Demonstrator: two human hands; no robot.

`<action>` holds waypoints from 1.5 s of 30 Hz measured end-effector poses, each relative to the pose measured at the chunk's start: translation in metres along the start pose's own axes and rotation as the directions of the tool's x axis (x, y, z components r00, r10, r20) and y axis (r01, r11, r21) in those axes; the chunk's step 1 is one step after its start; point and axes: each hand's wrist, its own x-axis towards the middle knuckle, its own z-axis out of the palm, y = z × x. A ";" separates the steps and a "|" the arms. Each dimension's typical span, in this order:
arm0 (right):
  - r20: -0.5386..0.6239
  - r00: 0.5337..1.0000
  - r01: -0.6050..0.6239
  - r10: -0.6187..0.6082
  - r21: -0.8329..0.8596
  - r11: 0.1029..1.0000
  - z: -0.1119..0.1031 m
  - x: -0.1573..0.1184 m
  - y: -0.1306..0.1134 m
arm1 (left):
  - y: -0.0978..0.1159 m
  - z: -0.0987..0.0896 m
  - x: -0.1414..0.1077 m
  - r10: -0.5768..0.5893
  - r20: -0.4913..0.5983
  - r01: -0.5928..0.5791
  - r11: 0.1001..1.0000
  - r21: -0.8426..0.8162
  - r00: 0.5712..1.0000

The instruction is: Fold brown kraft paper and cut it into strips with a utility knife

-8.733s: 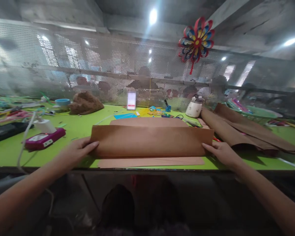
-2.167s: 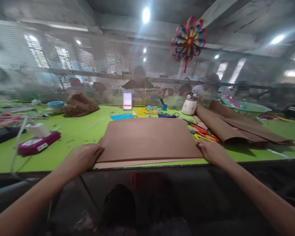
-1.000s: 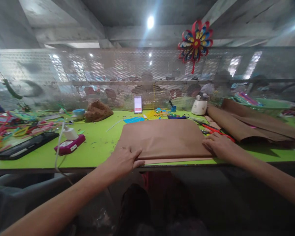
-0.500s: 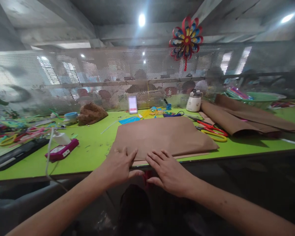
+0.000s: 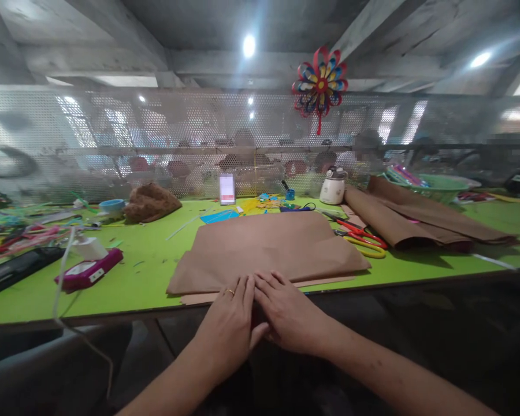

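Note:
Folded brown paper lies on the green table at its front edge. My left hand rests on the paper's near edge, fingers stretched out and lying flat, a ring on one finger. Right beside it, my right hand presses the same edge with its fingers extended, and the two hands touch at the fingertips. A thin strip of paper shows under the near fold. Red and yellow scissors lie just right of the paper.
More brown paper lies to the right, beside a white bottle. At the left are a purple power strip, a white cable and a crumpled brown bundle. A phone stands behind the paper.
My left hand has moved right, from the paper's left part to beside my right hand. The left end of the paper is now uncovered. The whole view has shifted slightly.

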 end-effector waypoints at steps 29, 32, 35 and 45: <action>-0.149 0.925 -0.380 0.351 -0.279 0.882 -0.030 -0.180 0.115 | 0.000 -0.013 0.002 -0.041 0.037 0.040 0.998 0.040 0.998; -0.203 0.916 -0.395 0.347 -0.293 0.871 -0.024 -0.187 0.119 | -0.013 -0.012 -0.009 -0.082 0.025 0.081 0.996 0.049 0.996; -0.255 0.914 -0.385 0.317 -0.289 0.877 -0.017 -0.191 0.121 | -0.034 -0.011 -0.030 -0.151 0.006 0.151 0.987 0.050 0.988; -0.381 0.900 -0.329 0.210 -0.281 0.901 0.008 -0.202 0.137 | -0.077 -0.024 -0.081 -0.257 -0.032 0.259 0.960 0.105 0.966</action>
